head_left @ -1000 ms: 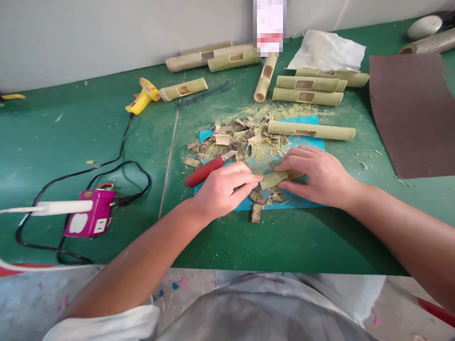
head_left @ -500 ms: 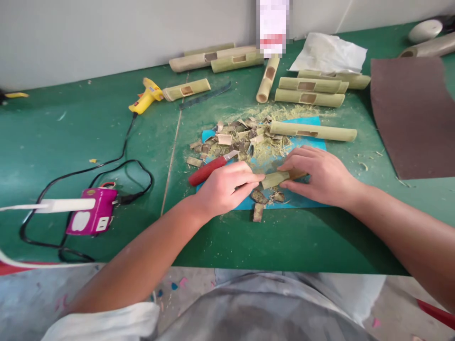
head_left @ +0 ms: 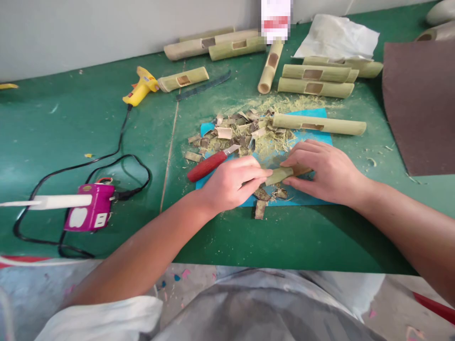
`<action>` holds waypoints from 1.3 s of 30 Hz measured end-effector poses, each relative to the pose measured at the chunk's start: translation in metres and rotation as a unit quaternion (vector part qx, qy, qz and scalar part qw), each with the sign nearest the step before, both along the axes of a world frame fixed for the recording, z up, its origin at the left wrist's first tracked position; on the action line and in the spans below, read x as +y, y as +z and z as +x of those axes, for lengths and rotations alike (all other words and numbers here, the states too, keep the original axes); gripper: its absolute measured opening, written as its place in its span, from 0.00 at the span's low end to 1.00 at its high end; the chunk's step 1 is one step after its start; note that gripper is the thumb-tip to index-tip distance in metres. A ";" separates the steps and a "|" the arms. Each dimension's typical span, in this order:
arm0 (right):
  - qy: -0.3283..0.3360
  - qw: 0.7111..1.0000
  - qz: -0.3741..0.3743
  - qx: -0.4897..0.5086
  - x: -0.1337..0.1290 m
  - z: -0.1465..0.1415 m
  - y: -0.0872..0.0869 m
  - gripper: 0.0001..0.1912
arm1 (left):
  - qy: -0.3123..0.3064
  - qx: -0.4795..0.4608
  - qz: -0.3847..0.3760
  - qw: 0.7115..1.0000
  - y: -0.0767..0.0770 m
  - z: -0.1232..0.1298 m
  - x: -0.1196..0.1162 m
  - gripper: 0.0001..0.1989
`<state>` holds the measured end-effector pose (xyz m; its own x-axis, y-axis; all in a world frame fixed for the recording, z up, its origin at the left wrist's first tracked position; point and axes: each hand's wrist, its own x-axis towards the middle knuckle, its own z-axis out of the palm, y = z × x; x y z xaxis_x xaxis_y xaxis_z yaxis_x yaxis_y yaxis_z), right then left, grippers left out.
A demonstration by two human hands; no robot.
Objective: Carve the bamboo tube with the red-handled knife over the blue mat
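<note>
A short bamboo piece (head_left: pixel 279 175) lies between my hands, low over a blue sheet (head_left: pixel 227 182). My left hand (head_left: pixel 238 182) is closed, its thumb and fingertips pinching the piece's left end. On the other end, my right hand (head_left: pixel 318 168) grips with thumb below and fingers above. Part of the piece is hidden under the right fingers. Just left of my left hand rests a red-handled knife (head_left: pixel 209 166), blade pointing away to the right. Beyond both hands sits a heap of bamboo chips and shavings (head_left: pixel 234 132), and a few chips (head_left: pixel 260 208) lie below the piece.
Behind the right hand lies a notched bamboo tube (head_left: pixel 341 125). More notched tubes (head_left: pixel 316 87) are at the back, near a white paper (head_left: pixel 337 38). A yellow glue gun (head_left: pixel 141 87) and a purple power adapter (head_left: pixel 87 208) with black cable stand left. A brown sheet (head_left: pixel 419 109) lies right.
The view has shifted slightly. My left hand has closed in over the left end of the bamboo piece, covering more of it. My right hand keeps its hold.
</note>
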<state>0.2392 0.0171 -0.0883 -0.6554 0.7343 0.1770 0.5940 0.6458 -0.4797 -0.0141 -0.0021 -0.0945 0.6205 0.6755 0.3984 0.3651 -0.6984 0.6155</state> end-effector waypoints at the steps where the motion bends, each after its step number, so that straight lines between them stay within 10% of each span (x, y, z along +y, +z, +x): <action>1: -0.003 1.000 -0.002 -0.001 0.000 0.000 0.000 0.11 | -0.006 -0.001 -0.004 1.000 0.000 0.000 0.000 0.10; 30: -0.002 1.000 0.014 0.000 -0.003 -0.002 0.002 0.10 | -0.002 0.023 0.023 0.999 0.002 0.001 0.002 0.08; 39: -0.040 0.982 0.114 -0.143 -0.001 0.030 0.022 0.11 | 0.017 0.055 0.085 0.995 -0.001 0.004 0.005 0.09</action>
